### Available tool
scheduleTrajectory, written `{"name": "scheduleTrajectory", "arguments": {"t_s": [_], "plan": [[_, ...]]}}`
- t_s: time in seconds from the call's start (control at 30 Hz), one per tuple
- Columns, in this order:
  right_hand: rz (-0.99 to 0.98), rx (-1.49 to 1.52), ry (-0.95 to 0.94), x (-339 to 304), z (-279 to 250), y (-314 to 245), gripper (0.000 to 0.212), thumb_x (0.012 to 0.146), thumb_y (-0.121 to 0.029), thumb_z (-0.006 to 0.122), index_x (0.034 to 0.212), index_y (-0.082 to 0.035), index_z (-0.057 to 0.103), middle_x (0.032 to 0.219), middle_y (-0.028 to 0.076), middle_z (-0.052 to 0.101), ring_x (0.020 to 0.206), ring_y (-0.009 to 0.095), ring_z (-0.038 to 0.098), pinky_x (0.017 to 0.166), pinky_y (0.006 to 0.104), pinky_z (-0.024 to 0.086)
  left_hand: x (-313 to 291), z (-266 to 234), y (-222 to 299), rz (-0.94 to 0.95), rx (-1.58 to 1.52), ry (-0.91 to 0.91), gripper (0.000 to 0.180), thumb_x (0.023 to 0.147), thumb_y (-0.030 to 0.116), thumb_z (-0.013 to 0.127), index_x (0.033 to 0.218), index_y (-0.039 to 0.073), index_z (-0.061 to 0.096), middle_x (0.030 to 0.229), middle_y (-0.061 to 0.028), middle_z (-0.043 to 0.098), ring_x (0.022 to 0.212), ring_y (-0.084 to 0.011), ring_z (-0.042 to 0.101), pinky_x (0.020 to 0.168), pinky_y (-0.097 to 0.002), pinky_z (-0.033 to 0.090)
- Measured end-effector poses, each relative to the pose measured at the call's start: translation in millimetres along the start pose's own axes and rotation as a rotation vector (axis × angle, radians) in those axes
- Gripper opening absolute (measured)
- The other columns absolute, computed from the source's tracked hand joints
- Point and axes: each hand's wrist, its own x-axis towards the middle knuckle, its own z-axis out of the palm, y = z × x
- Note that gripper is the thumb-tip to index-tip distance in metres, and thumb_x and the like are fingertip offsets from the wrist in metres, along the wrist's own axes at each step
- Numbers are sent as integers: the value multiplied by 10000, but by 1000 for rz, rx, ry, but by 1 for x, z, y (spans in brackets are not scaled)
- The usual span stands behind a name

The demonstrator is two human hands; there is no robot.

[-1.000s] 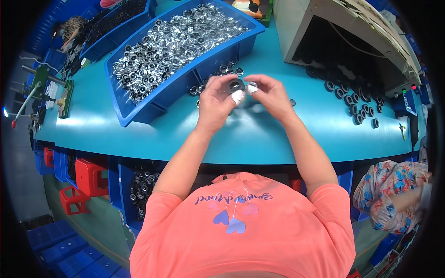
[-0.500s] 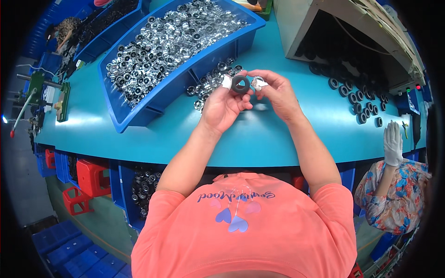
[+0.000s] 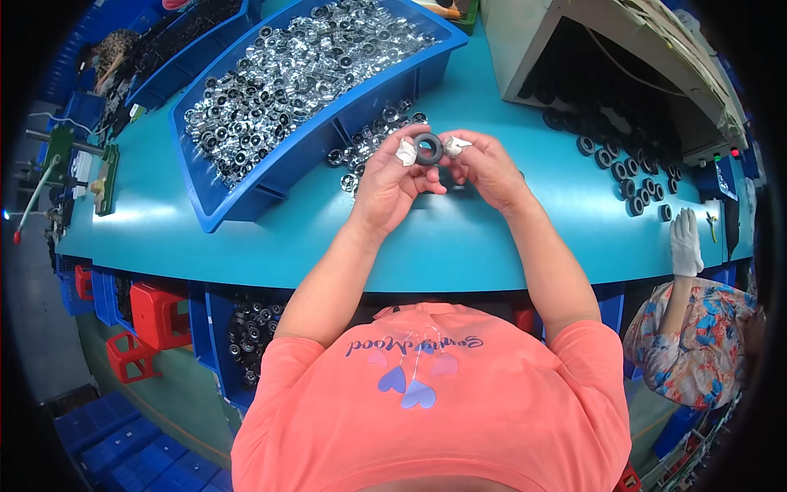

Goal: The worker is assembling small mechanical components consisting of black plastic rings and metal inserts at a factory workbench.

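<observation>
My left hand [image 3: 385, 184] pinches a small black rubber tyre [image 3: 429, 149] between thumb and fingers, with its open ring facing up toward me. White wrapping covers the left thumb tip. Close against the tyre's right side, my right hand [image 3: 492, 172] has its fingers drawn together, and its thumb tip is wrapped in white too. What lies in the right fingers is hidden. Just left of the hands, several shiny chrome wheel hubs [image 3: 385, 135] lie loose on the turquoise table [image 3: 344, 258].
A large blue bin [image 3: 316, 135] full of chrome hubs stands at the back left. Black tyres [image 3: 627, 168] are spread before a pale box-shaped machine [image 3: 512, 57] at the right. A co-worker's white-gloved hand [image 3: 686, 243] rests near the right table edge. Red stools [image 3: 160, 316] stand lower left.
The tyre has tilted and shifted slightly in my left fingers. My right fingers have moved a little closer to it, and the shiny piece seen in them earlier is now hidden.
</observation>
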Motion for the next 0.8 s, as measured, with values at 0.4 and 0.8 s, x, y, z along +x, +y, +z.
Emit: {"name": "scheduleTrajectory", "arguments": {"t_s": [0.4, 0.8], "plan": [[126, -3, 75, -1, -3, 3, 191, 909, -280, 703, 956, -97, 683, 753, -27, 574, 604, 63, 468, 520, 219, 358, 3, 16, -9, 50, 682, 125, 337, 1019, 229, 605, 1320, 78, 600, 1001, -38, 625, 726, -105, 601, 587, -254, 503], [-38, 21, -43, -3, -11, 4, 237, 954, -293, 668, 872, -70, 670, 672, -46, 527, 581, 51, 453, 499, 236, 340, -1, 25, -20, 135, 833, 136, 502, 1012, 179, 574, 1479, 43, 449, 1006, -35, 584, 753, -67, 533, 584, -195, 451]]}}
